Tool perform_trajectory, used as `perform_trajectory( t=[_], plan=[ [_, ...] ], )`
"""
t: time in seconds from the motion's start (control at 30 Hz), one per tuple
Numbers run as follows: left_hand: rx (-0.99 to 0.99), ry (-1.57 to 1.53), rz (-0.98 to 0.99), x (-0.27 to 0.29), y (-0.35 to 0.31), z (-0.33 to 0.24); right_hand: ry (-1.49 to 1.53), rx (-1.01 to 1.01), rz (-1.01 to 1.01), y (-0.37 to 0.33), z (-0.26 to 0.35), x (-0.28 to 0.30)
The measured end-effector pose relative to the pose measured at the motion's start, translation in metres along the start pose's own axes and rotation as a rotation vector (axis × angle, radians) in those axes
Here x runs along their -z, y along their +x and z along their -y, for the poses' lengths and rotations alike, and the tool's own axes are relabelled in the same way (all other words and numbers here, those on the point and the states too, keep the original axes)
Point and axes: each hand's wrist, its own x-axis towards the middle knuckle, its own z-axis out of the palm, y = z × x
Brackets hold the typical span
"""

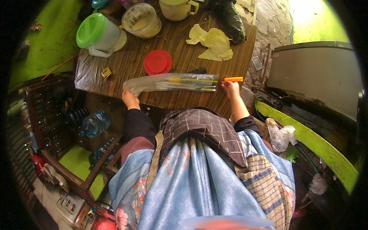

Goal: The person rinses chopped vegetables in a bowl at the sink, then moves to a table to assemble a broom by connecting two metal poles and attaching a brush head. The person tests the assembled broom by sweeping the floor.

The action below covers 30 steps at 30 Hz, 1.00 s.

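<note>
A long clear plastic bag (153,82) lies across the near part of the wooden table, with several slim yellow and dark rods (191,81) inside. My left hand (131,99) is closed on the bag's gathered left end. Just beyond the bag's right end, my right hand (231,90) pinches a short orange bar (233,79), which looks like a handle; its exact kind cannot be made out. A dark stick-shaped thing (198,71) pokes out behind the bag. The red round lid (157,62) lies flat beyond the bag.
On the wooden table (126,57) stand a green-lidded pitcher (100,34), a clear tub (141,21) and a cream mug-like container (177,8). Pale cabbage leaves (214,44) and a black plastic bag (232,23) lie at the far right. A grey cabinet-like box (314,76) stands right.
</note>
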Motion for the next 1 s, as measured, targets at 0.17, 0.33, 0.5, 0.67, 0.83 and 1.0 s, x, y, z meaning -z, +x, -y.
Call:
perform_trajectory(
  t=[0.17, 0.33, 0.5, 0.67, 0.83, 1.0],
  plan=[
    [-0.006, -0.134, -0.003, 0.018, -0.001, -0.008, -0.75, 0.163, -0.022, 0.02, 0.03, -0.002],
    [-0.083, -0.072, -0.053, 0.01, -0.017, -0.011, -1.301, 0.402, 0.044, 0.036, 0.043, -0.035],
    [0.104, -0.149, -0.018, -0.012, -0.045, 0.033, -1.225, 0.634, -0.144, 0.02, 0.039, -0.054],
    [0.227, 0.041, 0.038, -0.042, -0.058, 0.068, -1.292, 0.396, 0.514, -0.018, 0.015, -0.042],
    [0.316, 0.308, 0.075, -0.056, -0.053, 0.063, -1.214, 0.503, 0.365, -0.034, -0.01, -0.033],
    [0.273, 0.141, 0.281, -0.049, -0.058, 0.059, -0.945, 0.32, 0.342, -0.023, -0.005, -0.019]
  ],
)
